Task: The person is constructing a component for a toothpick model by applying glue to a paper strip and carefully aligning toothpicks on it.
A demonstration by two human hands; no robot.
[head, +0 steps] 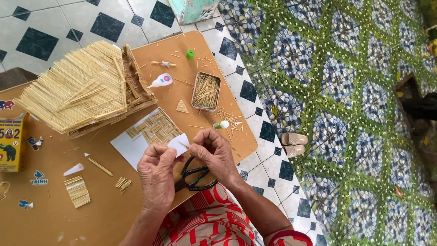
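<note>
Over the near edge of the brown table, the left hand pinches a small white paper piece level while the right hand pinches a thin stick onto it, black scissors just beneath, glue bottle, stick tin and straw house well apart behind.

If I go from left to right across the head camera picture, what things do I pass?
Yellow box → bundle of sticks → straw house model → glue bottle → tin of sticks → pair of sandals.
</note>
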